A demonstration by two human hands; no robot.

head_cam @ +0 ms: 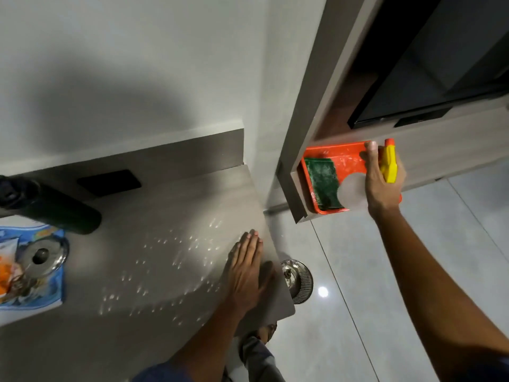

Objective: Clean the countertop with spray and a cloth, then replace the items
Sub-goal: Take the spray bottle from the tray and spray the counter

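Observation:
The grey countertop (154,205) carries several glinting spray droplets (170,260) across its middle. My left hand (246,271) lies flat on the counter's right edge, fingers together, holding nothing. My right hand (381,177) grips a spray bottle (387,165) with a yellow trigger head, an orange nozzle and a pale translucent body, held over an orange tray (338,153) on a low shelf to the right. A green cloth or scouring pad (323,184) lies in that tray.
A black flask (52,205) lies on the counter at far left. Beside it a blue packet (33,296) bears a shiny metal lid (44,257). A black wall socket (110,181) sits behind. A metal floor drain (297,279) shows below the counter's corner. A dark appliance (440,64) fills the cabinet above.

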